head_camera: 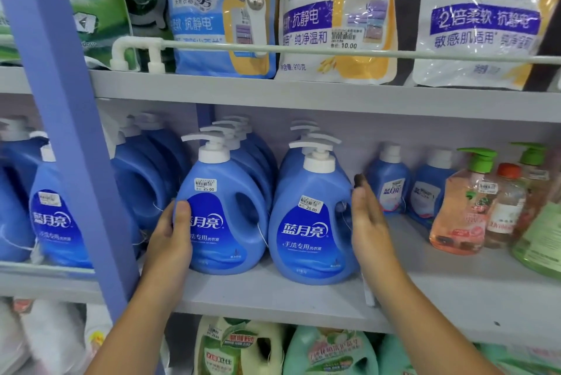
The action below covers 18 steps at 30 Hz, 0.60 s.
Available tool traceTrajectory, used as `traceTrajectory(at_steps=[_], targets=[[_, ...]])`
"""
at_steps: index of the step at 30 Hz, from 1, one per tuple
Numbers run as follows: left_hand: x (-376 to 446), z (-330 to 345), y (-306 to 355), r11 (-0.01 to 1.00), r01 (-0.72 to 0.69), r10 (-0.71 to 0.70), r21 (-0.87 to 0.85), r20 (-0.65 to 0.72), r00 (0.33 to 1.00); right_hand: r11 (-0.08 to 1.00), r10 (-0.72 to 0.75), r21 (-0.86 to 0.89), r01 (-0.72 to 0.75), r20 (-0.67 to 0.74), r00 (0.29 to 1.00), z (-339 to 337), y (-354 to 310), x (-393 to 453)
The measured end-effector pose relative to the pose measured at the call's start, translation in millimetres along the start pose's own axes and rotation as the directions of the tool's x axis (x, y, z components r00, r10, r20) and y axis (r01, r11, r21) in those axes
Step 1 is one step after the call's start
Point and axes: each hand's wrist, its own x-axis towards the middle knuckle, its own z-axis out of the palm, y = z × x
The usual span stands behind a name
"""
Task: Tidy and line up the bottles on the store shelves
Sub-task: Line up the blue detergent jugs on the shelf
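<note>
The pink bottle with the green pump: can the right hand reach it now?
Probably yes. The right hand is open beside the blue bottle, and only bare shelf lies between it and the pink bottle.

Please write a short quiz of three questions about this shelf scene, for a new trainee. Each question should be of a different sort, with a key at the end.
1. True or false: the left hand rests on the front blue pump bottle of the left row.
2. Multiple choice: the right hand is (A) closed around a pump, (B) open, flat beside the right front blue bottle, (C) holding a green bottle.
3. Fill in: the price sticker on the left front bottle reads ____.

Key: 1 true; 2 B; 3 25.00
</note>
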Motion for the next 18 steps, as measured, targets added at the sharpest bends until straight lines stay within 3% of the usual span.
traceTrajectory(at_steps=[2,5,8,11,18], targets=[[-2.9,0.2,4.1,1.0,-0.003,0.002,0.018,0.026,1.0,0.976,-0.158,-0.146,0.161,0.033,0.987,1.0,-0.3,-7.7],[-10.4,2.2,7.9,0.997,-0.038,0.036,0.066,0.042,0.998,0.903,-0.217,-0.355,0.242,0.107,0.97,-6.2,1.1,-21.8],[-18.7,4.9,8.3,0.96,-0.188,0.183,0.207,0.043,0.982,0.764,-0.285,-0.547,0.342,0.19,0.94,-4.1,3.0,-43.1],[-17.8,5.5,3.2,0.894,-0.257,0.224,0.368,0.129,0.966,0.765,-0.293,-0.559,0.319,0.139,0.946,2.9,8.4,-47.6],[-12.2,3.0,-4.3,0.889,-0.307,0.275,0.34,0.14,0.951,0.801,-0.288,-0.524,0.291,0.09,0.953,3.3,14.7,-51.6]])
